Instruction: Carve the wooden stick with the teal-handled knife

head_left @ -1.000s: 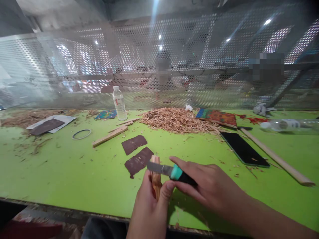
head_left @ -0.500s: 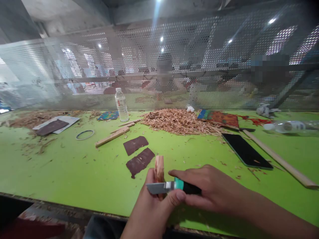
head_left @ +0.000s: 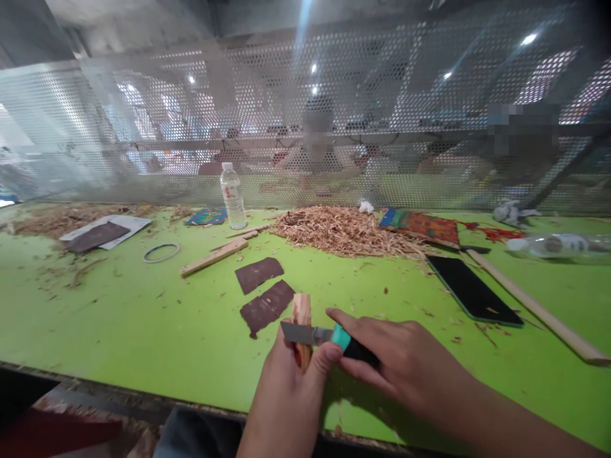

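Observation:
My left hand [head_left: 291, 381] is wrapped round a short piece of wood [head_left: 301, 309], whose squared end points away from me over the green table. In my right hand [head_left: 391, 356] is a knife [head_left: 341, 337] with a black and teal handle, its blade lying across the wood. The left thumb rests against the knife near the teal collar. My right index finger stretches out beyond the handle. Two brown sandpaper pieces [head_left: 267, 306] lie just past the left hand.
A heap of wood shavings [head_left: 344, 230] lies before a perforated screen [head_left: 267, 127]. Left of it are an upright bottle [head_left: 233, 198], a wood strip [head_left: 214, 257] and a ring [head_left: 161, 253]. At right are a phone [head_left: 472, 289], a long stick [head_left: 539, 308] and a lying bottle [head_left: 554, 245].
The knife blade has moved up along the wood, away from me, and is now tilted differently. Both hands have shifted slightly with it, and the view has shifted a little.

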{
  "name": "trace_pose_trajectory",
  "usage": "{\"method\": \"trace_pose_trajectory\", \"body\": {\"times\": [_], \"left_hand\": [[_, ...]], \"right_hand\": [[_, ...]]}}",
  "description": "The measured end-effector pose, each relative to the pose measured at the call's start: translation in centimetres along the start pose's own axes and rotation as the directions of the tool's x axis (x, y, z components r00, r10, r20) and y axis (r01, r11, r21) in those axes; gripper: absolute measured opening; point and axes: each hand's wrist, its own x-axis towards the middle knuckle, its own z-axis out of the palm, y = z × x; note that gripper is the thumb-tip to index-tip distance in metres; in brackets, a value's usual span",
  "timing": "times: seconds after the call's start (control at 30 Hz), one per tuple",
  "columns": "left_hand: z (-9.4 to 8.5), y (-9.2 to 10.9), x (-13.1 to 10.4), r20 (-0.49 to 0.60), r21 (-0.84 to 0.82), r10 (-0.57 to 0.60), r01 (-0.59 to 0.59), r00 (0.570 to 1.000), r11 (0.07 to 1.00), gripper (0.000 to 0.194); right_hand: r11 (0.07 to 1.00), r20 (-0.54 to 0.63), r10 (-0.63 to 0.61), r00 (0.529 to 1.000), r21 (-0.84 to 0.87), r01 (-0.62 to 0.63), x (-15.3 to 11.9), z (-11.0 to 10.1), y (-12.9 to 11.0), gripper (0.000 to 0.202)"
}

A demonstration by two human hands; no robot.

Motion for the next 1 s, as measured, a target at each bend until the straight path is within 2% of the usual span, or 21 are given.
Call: {"method": "trace_pose_trajectory", "body": {"times": [0.07,0.13,0.2,0.27,0.37,0.5,0.6,0.7,0.83,1.0], "left_hand": [[0.1,0.2,-0.2,-0.047,0.031,-0.02,0.021,0.999,0.999,0.064],[0.2,0.3,-0.3,-0.056,0.031,-0.024,0.026,0.998,0.999,0.068],[0.1,0.3,-0.2,-0.031,-0.014,-0.012,0.012,0.999,1.0,0.07],[-0.1,0.2,-0.1,0.021,-0.074,-0.03,0.032,0.999,0.997,0.073],[-0.5,-0.1,0.2,0.135,-0.148,-0.089,0.109,0.987,0.983,0.079],[-0.6,-1.2,0.4,0.232,-0.296,-0.042,0.112,0.972,0.949,0.104],[-0.6,-2.1,0.6,0.29,-0.317,-0.044,0.14,0.956,0.938,0.115],[-0.5,-2.0,0.4,0.275,-0.309,-0.058,0.146,0.96,0.94,0.108],[-0.5,-1.0,0.2,0.202,-0.273,-0.012,0.068,0.979,0.96,0.091],[-0.4,-0.4,0.0,0.061,-0.066,0.019,-0.015,0.998,0.998,0.064]], "right_hand": [[0.996,-0.107,0.087,0.99,-0.013,-0.089,0.2,-0.2,0.5,0.047],[0.984,-0.211,0.176,0.962,-0.002,-0.18,0.5,-0.6,1.3,0.049],[0.98,-0.236,0.198,0.951,0.021,-0.199,0.7,-1.0,2.0,0.048],[0.987,-0.179,0.161,0.971,0.052,-0.154,0.8,-1.3,2.4,0.046],[0.995,-0.022,0.033,0.999,0.097,-0.031,0.8,-1.5,2.1,0.041],[0.988,0.194,-0.089,0.977,0.142,0.062,0.7,-1.5,1.3,0.039],[0.988,0.247,-0.093,0.965,0.145,0.058,0.6,-1.4,1.0,0.039],[0.993,0.226,-0.099,0.969,0.08,0.083,0.4,-1.1,1.1,0.041],[0.992,0.147,-0.119,0.982,-0.03,0.125,-0.1,-0.3,0.9,0.046],[0.996,0.037,-0.087,0.996,-0.017,0.088,0.0,0.0,0.2,0.05]]}}
